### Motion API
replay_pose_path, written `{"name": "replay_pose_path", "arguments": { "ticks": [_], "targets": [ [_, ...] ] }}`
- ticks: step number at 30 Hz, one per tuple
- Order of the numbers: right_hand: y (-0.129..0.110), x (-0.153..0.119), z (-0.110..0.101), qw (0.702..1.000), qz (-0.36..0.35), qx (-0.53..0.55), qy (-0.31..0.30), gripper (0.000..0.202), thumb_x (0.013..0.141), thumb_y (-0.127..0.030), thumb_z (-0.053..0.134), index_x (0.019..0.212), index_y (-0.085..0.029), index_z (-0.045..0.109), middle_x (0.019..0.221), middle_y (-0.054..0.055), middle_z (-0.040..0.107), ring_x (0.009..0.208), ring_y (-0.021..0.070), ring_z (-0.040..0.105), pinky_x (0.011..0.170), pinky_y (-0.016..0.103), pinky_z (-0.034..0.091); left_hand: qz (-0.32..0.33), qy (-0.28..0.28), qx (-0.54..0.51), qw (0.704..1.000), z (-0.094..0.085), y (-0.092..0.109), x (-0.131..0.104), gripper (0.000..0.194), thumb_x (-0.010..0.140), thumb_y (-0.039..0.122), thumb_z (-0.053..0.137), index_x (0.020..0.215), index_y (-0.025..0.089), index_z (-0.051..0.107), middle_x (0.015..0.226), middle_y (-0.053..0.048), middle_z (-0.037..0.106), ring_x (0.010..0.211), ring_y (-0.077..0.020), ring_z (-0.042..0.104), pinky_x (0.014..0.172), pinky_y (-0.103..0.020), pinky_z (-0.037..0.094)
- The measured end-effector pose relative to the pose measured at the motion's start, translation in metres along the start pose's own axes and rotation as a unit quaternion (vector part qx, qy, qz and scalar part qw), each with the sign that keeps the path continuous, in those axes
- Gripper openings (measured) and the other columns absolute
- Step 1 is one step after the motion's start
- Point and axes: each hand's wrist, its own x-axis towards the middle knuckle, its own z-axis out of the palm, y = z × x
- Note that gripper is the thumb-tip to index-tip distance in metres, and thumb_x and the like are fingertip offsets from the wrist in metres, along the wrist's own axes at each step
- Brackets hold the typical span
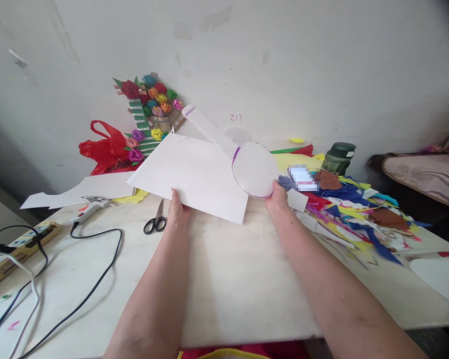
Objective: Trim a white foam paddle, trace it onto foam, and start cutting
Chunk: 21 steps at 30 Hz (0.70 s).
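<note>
My left hand (177,207) grips the near edge of a white paper sheet (194,172), thumb on top and fingers underneath. The sheet is tilted above the table. In my right hand (277,197) is a round white disc (255,169) with a purple outline, pinched at its lower right rim. The disc overlaps the sheet's right side. A long white strip (207,127) with a rounded end and a purple mark reaches up and left from behind the disc; whether it is joined to the disc I cannot tell. Scissors (156,219) with black handles lie beside my left hand.
A glue gun (92,209) with a black cord and a power strip (22,244) lie at left. Paper flowers (157,97) and a red bag (105,144) stand behind. Colourful scraps (362,209), a phone (303,178) and a green bottle (338,158) occupy the right.
</note>
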Motion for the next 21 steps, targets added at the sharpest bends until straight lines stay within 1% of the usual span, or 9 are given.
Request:
{"name": "replay_pose_path", "arguments": {
  "ticks": [2, 4, 7, 9, 13, 15, 17, 19, 21],
  "targets": [
    [0.004, -0.012, 0.008, 0.998, 0.050, -0.016, 0.036, 0.012, 0.073, -0.018, 0.049, 0.085, -0.017, 0.052, 0.081, 0.000, 0.063, 0.077, 0.0097, 0.060, 0.070, 0.026, 0.052, -0.001, -0.004, 0.004, 1.000, 0.001, -0.001, -0.001, 0.035, 0.075, 0.037, 0.056, 0.106, 0.021, 0.054, 0.114, -0.006, 0.057, 0.108, -0.0192, 0.050, 0.086, -0.032, 0.046],
    [0.011, -0.027, 0.015, 0.996, 0.064, -0.051, 0.019, 0.010, 0.072, -0.018, 0.049, 0.081, -0.016, 0.052, 0.077, 0.000, 0.063, 0.074, 0.0111, 0.059, 0.068, 0.027, 0.052, -0.009, -0.001, 0.008, 1.000, 0.001, -0.002, -0.001, 0.037, 0.074, 0.037, 0.057, 0.108, 0.021, 0.054, 0.114, -0.007, 0.057, 0.109, -0.0193, 0.050, 0.087, -0.032, 0.045],
    [0.024, -0.048, 0.021, 0.993, 0.060, -0.096, -0.041, 0.008, 0.074, -0.023, 0.047, 0.081, -0.019, 0.049, 0.075, -0.001, 0.062, 0.072, 0.0116, 0.059, 0.066, 0.027, 0.051, -0.023, -0.003, 0.011, 1.000, 0.001, -0.003, -0.003, 0.038, 0.073, 0.037, 0.058, 0.106, 0.018, 0.055, 0.112, -0.008, 0.059, 0.108, -0.0207, 0.051, 0.088, -0.034, 0.045],
    [0.031, -0.056, 0.022, 0.990, 0.039, -0.132, -0.039, 0.010, 0.075, -0.027, 0.046, 0.084, -0.021, 0.047, 0.077, -0.002, 0.061, 0.072, 0.0112, 0.058, 0.066, 0.026, 0.050, -0.020, -0.013, 0.011, 1.000, 0.002, -0.004, -0.005, 0.035, 0.073, 0.034, 0.059, 0.103, 0.017, 0.056, 0.109, -0.009, 0.060, 0.106, -0.0213, 0.052, 0.088, -0.035, 0.045],
    [0.036, -0.062, 0.022, 0.981, 0.001, -0.193, 0.009, 0.019, 0.073, -0.030, 0.049, 0.090, -0.022, 0.043, 0.082, -0.001, 0.059, 0.074, 0.0109, 0.057, 0.068, 0.025, 0.049, -0.003, -0.027, 0.026, 0.999, 0.004, -0.005, -0.008, 0.031, 0.067, 0.017, 0.065, 0.097, 0.016, 0.059, 0.105, -0.008, 0.062, 0.104, -0.0227, 0.054, 0.088, -0.036, 0.045],
    [0.034, -0.062, 0.023, 0.982, 0.004, -0.188, 0.018, 0.026, 0.070, -0.029, 0.053, 0.093, -0.022, 0.043, 0.082, -0.001, 0.060, 0.074, 0.0109, 0.058, 0.069, 0.025, 0.049, -0.001, -0.025, 0.034, 0.999, 0.005, -0.006, -0.009, 0.031, 0.064, 0.012, 0.065, 0.094, 0.016, 0.060, 0.104, -0.007, 0.062, 0.102, -0.0233, 0.055, 0.087, -0.036, 0.046],
    [0.031, -0.061, 0.023, 0.985, 0.021, -0.170, 0.028, 0.037, 0.066, -0.025, 0.058, 0.099, -0.023, 0.042, 0.081, -0.001, 0.061, 0.072, 0.0115, 0.059, 0.067, 0.025, 0.050, 0.000, -0.013, 0.040, 0.999, 0.006, -0.006, -0.009, 0.030, 0.064, 0.009, 0.064, 0.093, 0.016, 0.060, 0.103, -0.007, 0.063, 0.102, -0.0235, 0.055, 0.086, -0.035, 0.046],
    [0.029, -0.059, 0.022, 0.988, 0.049, -0.148, 0.014, 0.043, 0.062, -0.022, 0.062, 0.100, -0.023, 0.044, 0.079, -0.001, 0.063, 0.070, 0.0128, 0.060, 0.065, 0.027, 0.051, 0.001, -0.001, 0.041, 0.999, 0.006, -0.005, -0.009, 0.030, 0.063, 0.007, 0.063, 0.092, 0.015, 0.060, 0.103, -0.008, 0.063, 0.101, -0.0237, 0.055, 0.085, -0.035, 0.047],
    [0.026, -0.057, 0.020, 0.988, 0.087, -0.125, -0.031, 0.036, 0.061, -0.022, 0.063, 0.094, -0.019, 0.050, 0.077, 0.001, 0.065, 0.070, 0.0148, 0.061, 0.064, 0.029, 0.051, 0.001, -0.004, 0.041, 0.999, 0.006, -0.005, -0.008, 0.031, 0.063, 0.006, 0.062, 0.093, 0.015, 0.060, 0.103, -0.008, 0.063, 0.100, -0.0240, 0.056, 0.085, -0.037, 0.047]
  ]
}}
